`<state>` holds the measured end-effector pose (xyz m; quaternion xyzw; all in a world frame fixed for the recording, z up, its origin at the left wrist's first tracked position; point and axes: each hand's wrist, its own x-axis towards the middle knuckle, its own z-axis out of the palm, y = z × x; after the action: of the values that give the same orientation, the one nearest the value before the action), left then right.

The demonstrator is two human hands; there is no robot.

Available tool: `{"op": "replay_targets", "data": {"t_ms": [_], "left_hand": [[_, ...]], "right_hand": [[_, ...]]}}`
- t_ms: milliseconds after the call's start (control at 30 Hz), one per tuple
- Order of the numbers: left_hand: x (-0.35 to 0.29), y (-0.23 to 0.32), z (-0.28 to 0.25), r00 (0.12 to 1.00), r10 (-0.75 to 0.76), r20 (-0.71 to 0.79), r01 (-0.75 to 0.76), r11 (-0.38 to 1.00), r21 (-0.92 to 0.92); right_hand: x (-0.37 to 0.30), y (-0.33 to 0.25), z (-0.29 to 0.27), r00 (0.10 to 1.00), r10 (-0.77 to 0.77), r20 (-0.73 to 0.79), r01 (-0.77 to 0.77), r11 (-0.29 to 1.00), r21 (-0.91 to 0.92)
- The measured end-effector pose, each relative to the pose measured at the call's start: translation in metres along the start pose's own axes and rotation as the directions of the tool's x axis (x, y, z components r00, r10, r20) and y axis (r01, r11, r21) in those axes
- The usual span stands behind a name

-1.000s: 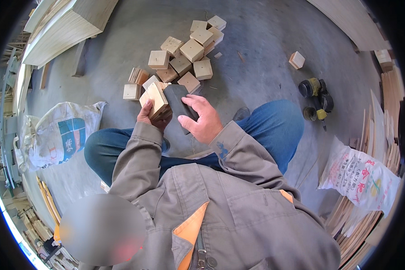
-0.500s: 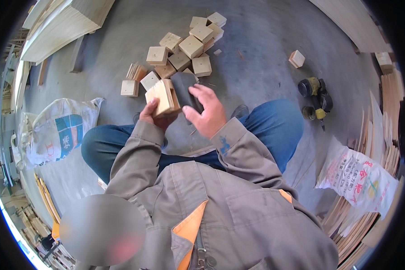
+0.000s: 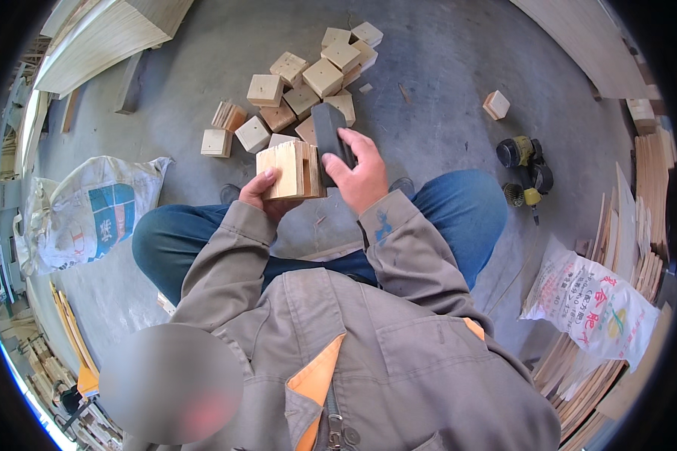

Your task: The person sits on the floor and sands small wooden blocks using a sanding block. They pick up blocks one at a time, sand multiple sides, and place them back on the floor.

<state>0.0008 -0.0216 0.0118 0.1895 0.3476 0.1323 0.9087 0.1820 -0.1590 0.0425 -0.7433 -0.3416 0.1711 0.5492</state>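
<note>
Wooden block (image 3: 289, 171) gripped, dark sanding block (image 3: 329, 135) clasped

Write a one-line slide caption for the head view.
Seated person's left hand holds a wooden block while the right hand presses a dark block against it.

The wooden block (image 3: 291, 171) is light brown and square, with a few lines cut down one side. It sits in the left hand (image 3: 259, 192), held up over the knees. The dark sanding block (image 3: 331, 141) is long and black. The right hand (image 3: 362, 174) wraps around it, pressing it against the wooden block's right side.
</note>
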Motion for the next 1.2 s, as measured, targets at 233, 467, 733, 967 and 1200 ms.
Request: {"op": "replay_targets", "data": {"t_ms": [233,467,733,967,1200], "left_hand": [[0.012,0.018,-0.017,0.975,0.101,-0.199,-0.136,0.976,-0.17],[0.003,0.002,-0.011,0.999,0.009,-0.048,-0.012,0.998,-0.054],[0.009,0.002,-0.008,0.984,0.119,-0.134,-0.103,0.988,0.116],[0.022,0.005,-0.028,0.964,0.13,-0.232,-0.129,0.991,0.018],[0.004,-0.007,0.001,0.993,0.049,-0.104,-0.025,0.976,0.216]], "right_hand": [[-0.028,-0.022,0.006,0.965,-0.082,0.248,0.07,0.996,0.058],[-0.002,-0.001,0.007,0.999,-0.007,0.045,0.006,1.0,0.024],[-0.017,-0.008,0.002,0.923,0.286,0.256,-0.367,0.852,0.372],[-0.031,-0.022,0.01,0.947,0.134,0.291,-0.212,0.944,0.252],[0.001,0.004,0.012,0.972,0.224,0.076,-0.236,0.937,0.257]]}}
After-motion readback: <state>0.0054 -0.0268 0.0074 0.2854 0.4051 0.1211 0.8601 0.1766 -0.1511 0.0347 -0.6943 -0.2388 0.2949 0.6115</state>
